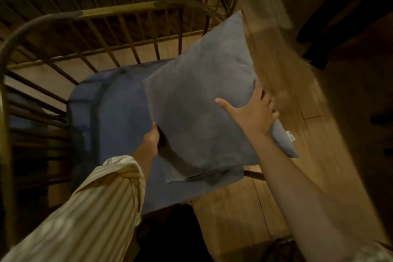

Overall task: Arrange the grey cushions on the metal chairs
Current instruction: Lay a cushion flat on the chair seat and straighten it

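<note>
Above the near right part of a metal chair, a grey throw cushion (202, 104) is held in the air between two bare hands, tilted so that one corner points up and to the far right and its broad face is turned toward the camera. A small white tag (290, 135) is seen at its lower right corner. The cushion's left edge is gripped low down by the left hand (152, 137), whose fingers are hidden behind the fabric, so how far they are curled cannot be told; only the thumb side and wrist are shown. The right edge is clasped by the right hand (254, 110), with the thumb stretched wide across the front face and the fingers wrapped around the edge, pressed into the filling. A striped, light-coloured sleeve (95, 208) is worn on the left arm, while the right forearm is bare. Below and behind the held cushion, a thick grey seat cushion (112, 117) is laid flat on the seat of the metal chair (119, 9), and a near strip of it is overlapped in view by the held cushion's lower edge. The seat is enclosed on the far and left sides by the chair's curved brass-coloured rail and thin vertical bars. A wooden plank floor (238, 208) is spread out to the right and near side, much blurred.
</note>
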A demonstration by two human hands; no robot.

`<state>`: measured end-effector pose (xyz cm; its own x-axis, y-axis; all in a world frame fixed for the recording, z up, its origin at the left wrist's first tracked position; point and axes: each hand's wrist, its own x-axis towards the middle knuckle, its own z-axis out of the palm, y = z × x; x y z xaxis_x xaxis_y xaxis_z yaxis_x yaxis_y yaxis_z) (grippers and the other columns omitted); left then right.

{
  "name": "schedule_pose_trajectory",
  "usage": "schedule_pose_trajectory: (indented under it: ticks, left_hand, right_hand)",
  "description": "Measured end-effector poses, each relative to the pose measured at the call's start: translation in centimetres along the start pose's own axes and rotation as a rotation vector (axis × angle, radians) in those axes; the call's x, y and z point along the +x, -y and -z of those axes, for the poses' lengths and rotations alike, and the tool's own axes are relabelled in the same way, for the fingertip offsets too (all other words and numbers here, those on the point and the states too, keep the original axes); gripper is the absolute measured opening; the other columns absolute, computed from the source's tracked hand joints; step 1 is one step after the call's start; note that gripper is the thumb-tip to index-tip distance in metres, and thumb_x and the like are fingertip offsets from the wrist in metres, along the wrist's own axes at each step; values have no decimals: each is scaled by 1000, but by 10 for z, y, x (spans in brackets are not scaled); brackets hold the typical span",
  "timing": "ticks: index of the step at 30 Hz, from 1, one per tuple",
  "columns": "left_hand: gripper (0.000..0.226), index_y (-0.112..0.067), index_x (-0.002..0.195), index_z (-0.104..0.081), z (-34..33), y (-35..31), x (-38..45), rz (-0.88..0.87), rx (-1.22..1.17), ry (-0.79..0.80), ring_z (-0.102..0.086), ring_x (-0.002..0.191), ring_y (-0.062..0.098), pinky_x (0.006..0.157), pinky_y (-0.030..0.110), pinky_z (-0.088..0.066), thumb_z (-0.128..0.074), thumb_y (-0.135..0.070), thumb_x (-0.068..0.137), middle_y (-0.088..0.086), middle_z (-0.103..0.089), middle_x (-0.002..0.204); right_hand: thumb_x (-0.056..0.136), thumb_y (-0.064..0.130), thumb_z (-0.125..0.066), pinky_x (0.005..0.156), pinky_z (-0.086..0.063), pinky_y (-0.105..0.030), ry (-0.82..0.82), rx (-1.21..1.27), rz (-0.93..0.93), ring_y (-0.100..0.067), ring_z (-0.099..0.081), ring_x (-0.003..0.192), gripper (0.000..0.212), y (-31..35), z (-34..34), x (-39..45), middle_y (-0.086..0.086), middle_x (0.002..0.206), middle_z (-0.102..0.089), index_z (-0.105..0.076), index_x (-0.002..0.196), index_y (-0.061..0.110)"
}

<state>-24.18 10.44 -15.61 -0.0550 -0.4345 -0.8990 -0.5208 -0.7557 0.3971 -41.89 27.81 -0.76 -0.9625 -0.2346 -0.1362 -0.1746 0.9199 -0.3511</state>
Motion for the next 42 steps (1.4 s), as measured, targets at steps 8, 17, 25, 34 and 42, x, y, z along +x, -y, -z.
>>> schedule_pose_trajectory:
  ticks: [8, 17, 25, 34, 42]
  left_hand:
    - [67, -27, 126, -68, -5, 25, 19, -32, -289, 262, -71, 110, 15, 98, 39, -55, -48, -76, 86, -5, -75, 120]
    - [107, -19, 142, -58, 88, 38, 3, -75, -349, 195, -59, 127, 31, 113, 52, -42, -74, -76, 52, 8, -65, 137]
    - [78, -18, 136, -62, 178, 58, 2, -142, -395, 93, -61, 124, 30, 113, 52, -43, -74, -63, 74, 7, -67, 134]
    - [95, -18, 147, -48, 202, 87, 7, -96, -347, -31, -58, 125, 34, 108, 55, -46, -82, -60, 69, 8, -60, 138]
    - [84, -18, 143, -52, 200, 113, 10, -108, -270, -72, -60, 122, 35, 107, 54, -47, -75, -62, 76, 9, -62, 136]
  right_hand:
    - [46, 88, -65, 114, -15, -51, 5, 278, -34, -24, -43, 137, 116, -11, 0, 16, 3, 146, -50, -37, 144, 32]
    - [46, 84, -69, 114, -22, -56, 84, 432, -12, -22, -50, 130, 108, 15, -25, -20, 4, 136, -59, -50, 134, 26]
    - [44, 78, -75, 113, -32, -52, 262, 556, -70, -23, -52, 129, 112, 25, -78, -54, 1, 138, -57, -48, 138, 24]
    - [67, 46, -85, 100, -50, -43, 472, 642, -169, -26, -61, 120, 83, -22, -131, -71, -5, 133, -62, -52, 136, 13]
    - [79, 49, -75, 97, -46, -35, 597, 576, -99, -23, -52, 128, 82, -57, -149, -95, 0, 145, -51, -38, 148, 23]
